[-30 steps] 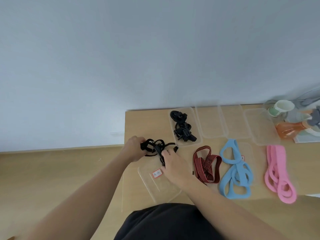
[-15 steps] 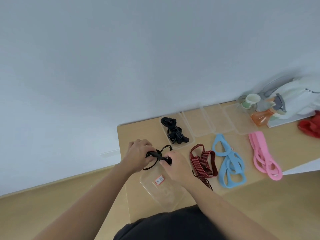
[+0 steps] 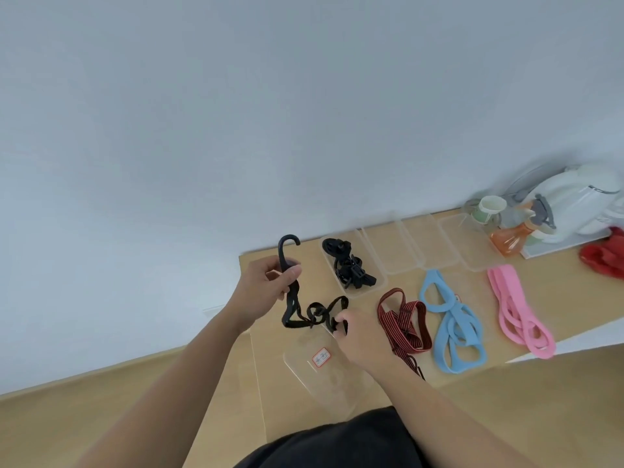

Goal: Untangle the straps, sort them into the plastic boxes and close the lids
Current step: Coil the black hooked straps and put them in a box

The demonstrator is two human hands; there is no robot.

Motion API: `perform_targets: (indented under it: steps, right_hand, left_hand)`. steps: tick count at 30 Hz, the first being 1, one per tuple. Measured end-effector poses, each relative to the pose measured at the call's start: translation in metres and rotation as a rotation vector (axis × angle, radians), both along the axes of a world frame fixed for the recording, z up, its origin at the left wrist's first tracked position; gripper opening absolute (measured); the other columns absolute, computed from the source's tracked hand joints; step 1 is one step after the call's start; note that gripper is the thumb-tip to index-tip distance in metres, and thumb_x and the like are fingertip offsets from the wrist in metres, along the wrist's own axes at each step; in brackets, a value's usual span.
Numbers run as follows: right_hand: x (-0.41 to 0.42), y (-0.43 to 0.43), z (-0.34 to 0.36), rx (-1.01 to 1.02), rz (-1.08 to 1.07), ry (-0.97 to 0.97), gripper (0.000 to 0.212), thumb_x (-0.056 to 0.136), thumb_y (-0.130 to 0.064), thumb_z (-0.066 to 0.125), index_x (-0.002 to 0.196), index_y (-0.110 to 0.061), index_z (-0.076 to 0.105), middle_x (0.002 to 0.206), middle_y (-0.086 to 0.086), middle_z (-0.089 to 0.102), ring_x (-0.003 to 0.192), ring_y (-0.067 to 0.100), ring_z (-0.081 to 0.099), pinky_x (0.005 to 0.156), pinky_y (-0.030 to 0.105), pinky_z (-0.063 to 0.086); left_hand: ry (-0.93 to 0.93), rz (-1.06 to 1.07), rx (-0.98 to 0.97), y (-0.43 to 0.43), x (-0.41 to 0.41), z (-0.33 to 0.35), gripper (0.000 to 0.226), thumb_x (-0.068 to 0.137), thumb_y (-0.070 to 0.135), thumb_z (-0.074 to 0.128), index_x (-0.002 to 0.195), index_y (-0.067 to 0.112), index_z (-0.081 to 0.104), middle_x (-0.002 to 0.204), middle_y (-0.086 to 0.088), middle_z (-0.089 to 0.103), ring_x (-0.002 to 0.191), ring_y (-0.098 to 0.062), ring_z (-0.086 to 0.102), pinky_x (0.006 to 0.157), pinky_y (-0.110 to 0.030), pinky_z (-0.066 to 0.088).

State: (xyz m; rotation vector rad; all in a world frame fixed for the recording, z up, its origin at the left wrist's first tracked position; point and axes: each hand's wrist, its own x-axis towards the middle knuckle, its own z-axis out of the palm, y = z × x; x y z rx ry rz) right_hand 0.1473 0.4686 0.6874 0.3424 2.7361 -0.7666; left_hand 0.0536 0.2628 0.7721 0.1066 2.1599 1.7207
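Head view: a light wooden table [image 3: 574, 298] stands against a plain pale wall [image 3: 236, 130]. Left of the box [image 3: 383, 280] of black straps, the left hand [image 3: 261, 292] grips the hooked black strap [image 3: 293, 309], and the right hand [image 3: 361, 339] pinches its other end. Nearer than the box lies a clear lid [image 3: 324, 383]. The writing on its red-bordered sticker [image 3: 320, 357] is illegible.

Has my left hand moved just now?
Yes. The left hand rose with the black strap, from the near end of the filled plastic box to beside its middle.
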Motion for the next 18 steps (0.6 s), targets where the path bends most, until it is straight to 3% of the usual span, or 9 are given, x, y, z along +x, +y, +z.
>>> perform_targets:
  steps: [3, 6, 8, 10, 11, 13, 15, 18]
  right_hand:
    - [-0.006, -0.007, 0.019, 0.069, 0.031, 0.248, 0.034, 0.085, -0.029, 0.065, 0.117, -0.019, 0.063, 0.116, -0.002, 0.059, 0.103, 0.022, 0.059, 0.087, 0.033, 0.048]
    - [-0.023, -0.022, 0.061, -0.277, 0.034, 0.428, 0.053, 0.083, -0.033, 0.066, 0.133, -0.022, 0.055, 0.13, -0.015, 0.051, 0.122, 0.007, 0.046, 0.104, 0.025, 0.038]
    - [-0.036, -0.032, 0.095, -0.478, 0.014, 0.391, 0.052, 0.087, -0.04, 0.068, 0.136, -0.029, 0.052, 0.132, -0.026, 0.051, 0.125, -0.008, 0.043, 0.102, 0.01, 0.032]
    - [-0.049, -0.038, 0.119, -0.557, -0.02, 0.403, 0.033, 0.091, -0.039, 0.069, 0.122, -0.031, 0.059, 0.111, -0.03, 0.063, 0.109, -0.012, 0.054, 0.087, 0.009, 0.039]
    - [-0.054, -0.039, 0.129, -0.573, -0.043, 0.43, 0.02, 0.094, -0.036, 0.067, 0.111, -0.029, 0.062, 0.092, -0.029, 0.066, 0.089, -0.009, 0.059, 0.075, 0.01, 0.04]
    - [-0.061, -0.039, 0.146, -0.613, -0.067, 0.476, 0.008, 0.099, -0.031, 0.061, 0.099, -0.024, 0.057, 0.068, -0.016, 0.064, 0.056, 0.001, 0.053, 0.056, 0.015, 0.039]
    - [-0.063, -0.036, 0.159, -0.605, -0.059, 0.511, 0.013, 0.102, -0.033, 0.055, 0.096, -0.023, 0.05, 0.062, 0.0, 0.058, 0.05, 0.012, 0.051, 0.052, 0.026, 0.04]
    - [-0.064, -0.028, 0.171, -0.522, -0.032, 0.584, 0.03, 0.103, -0.041, 0.051, 0.082, -0.021, 0.042, 0.058, -0.004, 0.04, 0.05, 0.018, 0.037, 0.051, 0.037, 0.032]
  left_hand:
    - [0.04, 0.0, 0.041, -0.002, -0.003, 0.025, 0.009, 0.096, 0.019, 0.071, 0.103, 0.015, 0.074, 0.085, -0.01, 0.072, 0.066, -0.013, 0.059, 0.068, -0.029, 0.052]
    - [0.097, -0.023, 0.054, 0.0, -0.006, 0.053, 0.01, 0.095, 0.018, 0.071, 0.104, 0.014, 0.073, 0.093, -0.016, 0.074, 0.065, -0.009, 0.058, 0.066, -0.024, 0.05]
    - [0.133, -0.039, 0.054, 0.004, -0.008, 0.072, 0.011, 0.095, 0.018, 0.071, 0.104, 0.013, 0.073, 0.091, -0.012, 0.075, 0.064, -0.007, 0.058, 0.066, -0.023, 0.05]
    - [0.172, -0.062, 0.058, 0.01, -0.01, 0.094, 0.011, 0.095, 0.017, 0.072, 0.104, 0.012, 0.073, 0.088, -0.009, 0.075, 0.065, -0.007, 0.06, 0.067, -0.021, 0.051]
    - [0.193, -0.072, 0.059, 0.013, -0.012, 0.105, 0.01, 0.094, 0.017, 0.072, 0.103, 0.011, 0.073, 0.089, -0.01, 0.075, 0.067, -0.008, 0.06, 0.067, -0.022, 0.051]
    - [0.246, -0.069, 0.067, 0.018, -0.016, 0.127, 0.01, 0.094, 0.016, 0.072, 0.101, 0.01, 0.073, 0.091, -0.012, 0.075, 0.069, -0.01, 0.061, 0.067, -0.023, 0.052]
    - [0.302, -0.019, 0.108, 0.023, -0.021, 0.148, 0.011, 0.093, 0.016, 0.072, 0.1, 0.007, 0.072, 0.091, -0.013, 0.075, 0.072, -0.015, 0.064, 0.067, -0.026, 0.053]
    - [0.347, 0.087, 0.19, 0.024, -0.028, 0.174, 0.012, 0.094, 0.013, 0.071, 0.101, 0.003, 0.07, 0.092, -0.015, 0.076, 0.072, -0.019, 0.066, 0.065, -0.028, 0.054]
